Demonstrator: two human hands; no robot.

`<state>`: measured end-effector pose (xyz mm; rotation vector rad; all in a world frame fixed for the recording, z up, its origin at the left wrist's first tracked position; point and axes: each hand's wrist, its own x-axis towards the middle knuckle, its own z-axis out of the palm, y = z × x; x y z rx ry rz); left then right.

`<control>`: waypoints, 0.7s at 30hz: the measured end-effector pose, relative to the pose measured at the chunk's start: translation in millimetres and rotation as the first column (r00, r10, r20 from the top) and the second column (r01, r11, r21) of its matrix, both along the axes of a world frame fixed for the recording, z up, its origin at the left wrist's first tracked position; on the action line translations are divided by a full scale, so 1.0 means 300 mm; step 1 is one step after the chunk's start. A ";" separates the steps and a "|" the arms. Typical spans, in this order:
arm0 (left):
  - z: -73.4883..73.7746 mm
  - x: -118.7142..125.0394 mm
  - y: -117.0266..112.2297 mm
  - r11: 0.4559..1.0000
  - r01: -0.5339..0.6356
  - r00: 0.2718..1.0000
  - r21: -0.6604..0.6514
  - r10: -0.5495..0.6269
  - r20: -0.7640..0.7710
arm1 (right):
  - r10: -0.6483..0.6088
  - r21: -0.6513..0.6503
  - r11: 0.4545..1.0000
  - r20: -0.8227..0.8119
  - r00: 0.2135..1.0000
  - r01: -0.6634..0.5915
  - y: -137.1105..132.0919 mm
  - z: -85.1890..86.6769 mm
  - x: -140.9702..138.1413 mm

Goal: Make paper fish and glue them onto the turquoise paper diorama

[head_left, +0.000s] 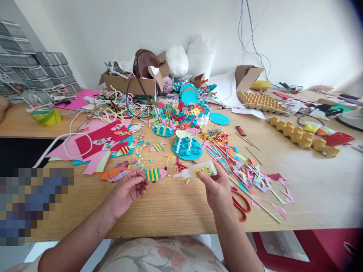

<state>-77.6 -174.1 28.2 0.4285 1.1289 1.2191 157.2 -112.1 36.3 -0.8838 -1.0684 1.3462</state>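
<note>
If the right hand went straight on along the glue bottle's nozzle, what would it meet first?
Most likely the pink head of the striped paper fish in the left hand. The right hand points the glue bottle that way, though depth is unclear, so it might miss.

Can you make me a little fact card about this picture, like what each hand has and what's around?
Left hand: pinching a green-and-yellow striped fish
Right hand: holding a bottle, tip toward the fish
Beside right hand: red-handled scissors
Beyond hands: blue disc
Far right: yellow egg tray
</note>
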 end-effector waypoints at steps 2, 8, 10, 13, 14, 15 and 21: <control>0.001 0.000 0.001 1.000 -0.011 1.000 -0.009 0.011 0.007 | 0.003 0.001 1.000 0.010 1.000 -0.003 0.000 0.002 0.001; -0.010 0.007 -0.003 0.999 -0.041 0.997 -0.008 0.042 0.068 | 0.012 0.006 1.000 0.009 1.000 -0.012 0.001 0.009 0.002; -0.013 0.014 -0.008 0.997 -0.073 0.992 -0.019 0.075 0.104 | 0.021 -0.005 1.000 0.012 1.000 -0.020 0.002 0.010 0.002; -0.013 0.030 -0.013 0.988 -0.138 0.973 -0.065 0.147 0.176 | 0.034 -0.015 0.999 0.017 0.999 -0.033 0.005 0.008 0.003; -0.013 0.038 -0.013 0.983 -0.161 0.963 -0.088 0.176 0.204 | 0.037 -0.017 0.999 0.016 0.999 -0.036 0.005 0.007 0.004; -0.013 0.046 -0.013 0.977 -0.184 0.950 -0.110 0.205 0.234 | 0.039 -0.019 0.999 0.015 0.999 -0.039 0.006 0.006 0.004; -0.026 0.093 -0.017 0.953 -0.257 0.854 -0.159 0.301 0.424 | 0.040 -0.018 0.999 0.026 0.999 -0.040 0.009 0.012 0.003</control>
